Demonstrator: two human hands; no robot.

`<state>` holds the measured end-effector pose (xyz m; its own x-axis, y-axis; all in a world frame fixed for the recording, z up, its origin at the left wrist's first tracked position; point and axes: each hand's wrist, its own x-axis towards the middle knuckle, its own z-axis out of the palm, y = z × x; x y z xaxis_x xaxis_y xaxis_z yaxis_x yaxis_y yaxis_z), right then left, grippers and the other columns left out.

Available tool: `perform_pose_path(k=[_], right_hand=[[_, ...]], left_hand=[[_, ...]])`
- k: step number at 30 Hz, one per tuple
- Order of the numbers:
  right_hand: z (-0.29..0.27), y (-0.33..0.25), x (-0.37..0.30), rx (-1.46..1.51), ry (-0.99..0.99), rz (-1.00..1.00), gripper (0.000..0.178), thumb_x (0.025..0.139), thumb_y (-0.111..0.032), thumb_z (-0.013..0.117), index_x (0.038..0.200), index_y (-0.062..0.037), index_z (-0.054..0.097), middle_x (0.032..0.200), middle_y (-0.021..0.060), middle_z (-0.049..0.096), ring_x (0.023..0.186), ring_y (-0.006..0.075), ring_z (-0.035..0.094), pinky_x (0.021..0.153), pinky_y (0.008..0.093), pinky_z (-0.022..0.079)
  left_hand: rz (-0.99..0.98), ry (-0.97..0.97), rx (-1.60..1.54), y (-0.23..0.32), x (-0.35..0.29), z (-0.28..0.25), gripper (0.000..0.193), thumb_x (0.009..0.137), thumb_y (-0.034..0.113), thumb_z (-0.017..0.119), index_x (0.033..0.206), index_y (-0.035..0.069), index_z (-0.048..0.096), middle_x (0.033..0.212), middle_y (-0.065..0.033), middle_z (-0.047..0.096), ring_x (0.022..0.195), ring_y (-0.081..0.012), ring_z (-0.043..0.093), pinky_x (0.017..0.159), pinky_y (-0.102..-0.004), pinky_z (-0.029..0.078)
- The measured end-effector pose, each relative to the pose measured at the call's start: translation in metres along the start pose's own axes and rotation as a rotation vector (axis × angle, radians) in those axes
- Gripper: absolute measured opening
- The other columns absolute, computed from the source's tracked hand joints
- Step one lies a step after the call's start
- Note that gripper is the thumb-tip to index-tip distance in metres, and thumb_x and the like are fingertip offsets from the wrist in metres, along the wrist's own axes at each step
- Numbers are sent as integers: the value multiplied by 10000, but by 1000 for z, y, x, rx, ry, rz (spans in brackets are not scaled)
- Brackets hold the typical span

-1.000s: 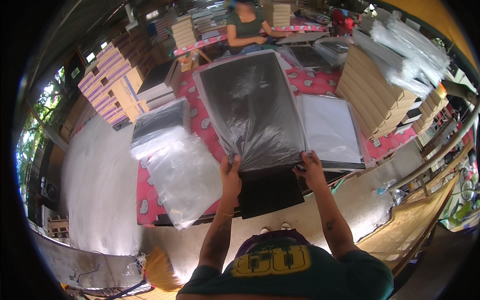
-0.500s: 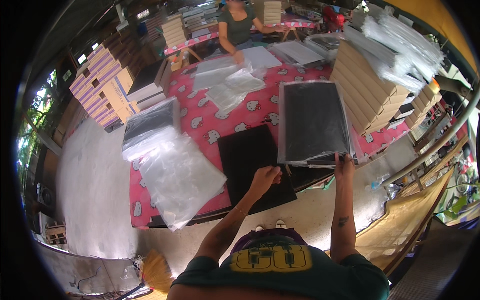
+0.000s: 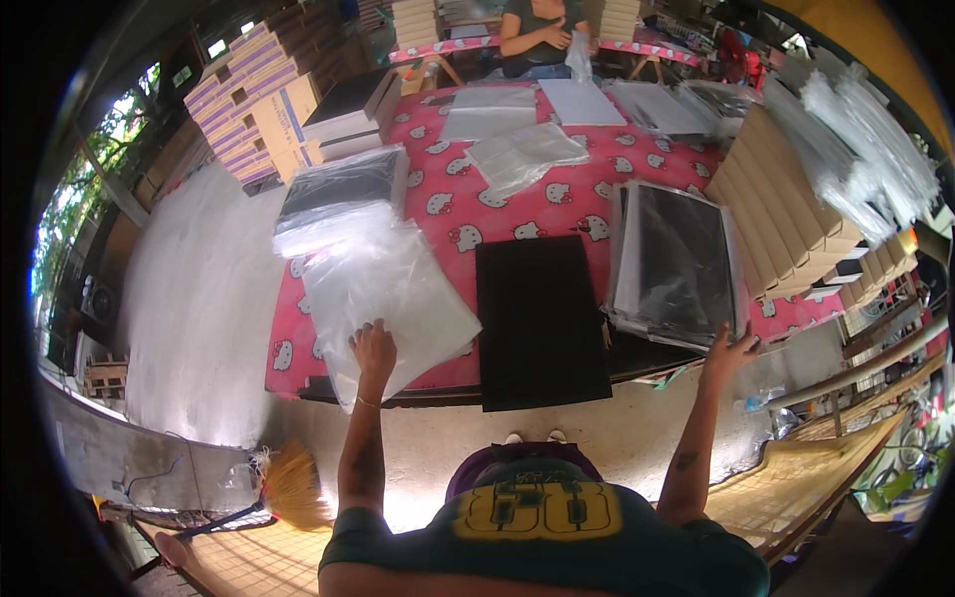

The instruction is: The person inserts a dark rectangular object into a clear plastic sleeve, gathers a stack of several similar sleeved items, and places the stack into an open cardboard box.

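My left hand lies on a pile of clear plastic bags at the table's front left, its fingers spread on the top bag. My right hand is at the lower right corner of a stack of bagged black sheets. Its fingers are apart and hold nothing. Between my hands a bare black sheet lies flat, its near end overhanging the table edge. Behind the clear bags is another pile of black sheets in plastic.
Cardboard boxes stand at the right with plastic-wrapped packs on top. More cartons are stacked at the far left. Across the pink patterned table, a person handles clear plastic. A broom stands at the lower left.
My left hand has moved left from above the bare black sheet onto the clear bags. My right hand has let go of the bagged sheet's edge. The far person has lifted some plastic.
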<state>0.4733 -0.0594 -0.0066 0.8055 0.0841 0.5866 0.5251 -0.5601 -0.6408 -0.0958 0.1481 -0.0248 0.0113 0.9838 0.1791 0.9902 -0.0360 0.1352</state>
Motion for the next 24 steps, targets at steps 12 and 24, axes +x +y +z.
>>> perform_pose_path(k=[12, 24], right_hand=[[-28, -204, -173, 1262, -1683, 273, 460, 905, -244, 640, 1265, -7, 478, 1171, 92, 576, 1076, 124, 530, 880, 289, 445], [-30, -164, -177, 1481, -1553, 1066, 417, 946, -451, 516, 1159, -95, 561, 1159, 53, 594, 1088, 181, 545, 940, 404, 426]], left_hand=[[272, -262, -1279, 172, -29, -104, 130, 913, 141, 624, 928, 16, 590, 674, 29, 504, 593, -23, 423, 519, -203, 351], [123, 37, -1138, 155, -11, -65, 168, 912, 165, 615, 882, 7, 566, 615, 26, 466, 573, -54, 403, 509, -244, 344]])
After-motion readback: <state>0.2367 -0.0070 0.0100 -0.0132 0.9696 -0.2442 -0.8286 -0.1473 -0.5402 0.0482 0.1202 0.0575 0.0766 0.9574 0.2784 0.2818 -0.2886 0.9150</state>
